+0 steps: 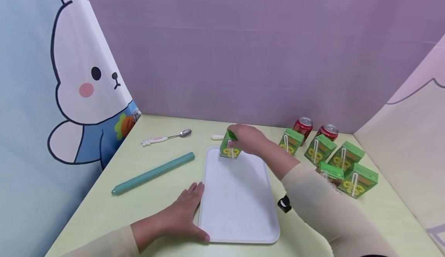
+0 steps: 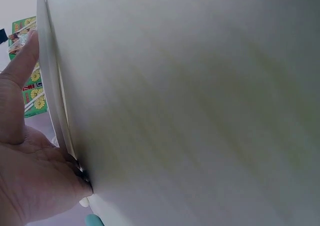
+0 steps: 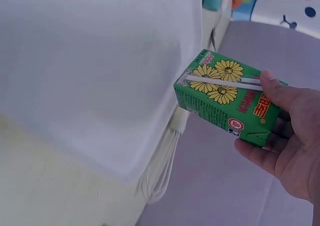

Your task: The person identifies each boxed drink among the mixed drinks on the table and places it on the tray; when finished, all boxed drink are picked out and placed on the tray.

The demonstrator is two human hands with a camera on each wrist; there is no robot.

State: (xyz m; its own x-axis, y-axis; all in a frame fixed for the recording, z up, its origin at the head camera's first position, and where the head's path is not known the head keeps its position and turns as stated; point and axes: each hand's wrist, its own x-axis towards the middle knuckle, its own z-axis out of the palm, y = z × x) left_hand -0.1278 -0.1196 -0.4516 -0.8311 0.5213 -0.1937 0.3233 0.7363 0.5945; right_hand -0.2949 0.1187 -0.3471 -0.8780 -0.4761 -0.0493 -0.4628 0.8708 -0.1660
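My right hand [image 1: 247, 139] grips a green juice box [image 1: 226, 149] with yellow flowers and a white straw on its side. In the right wrist view, thumb and fingers hold the upper end of the juice box [image 3: 225, 93], its lower end at the tray's far edge; whether it touches the tray I cannot tell. The white rectangular tray [image 1: 240, 199] lies lengthwise on the table. At its near left corner my left hand [image 1: 179, 216] rests with spread fingers along the left side and the thumb at the front edge.
Several green juice boxes [image 1: 347, 158] stand at the right, with two red cans [image 1: 303, 127] behind. Left of the tray lie a teal rod [image 1: 153, 174] and a spoon [image 1: 167, 137]. A whisk [image 3: 165, 161] lies beyond the tray. A purple backdrop [image 1: 226, 56] borders the table.
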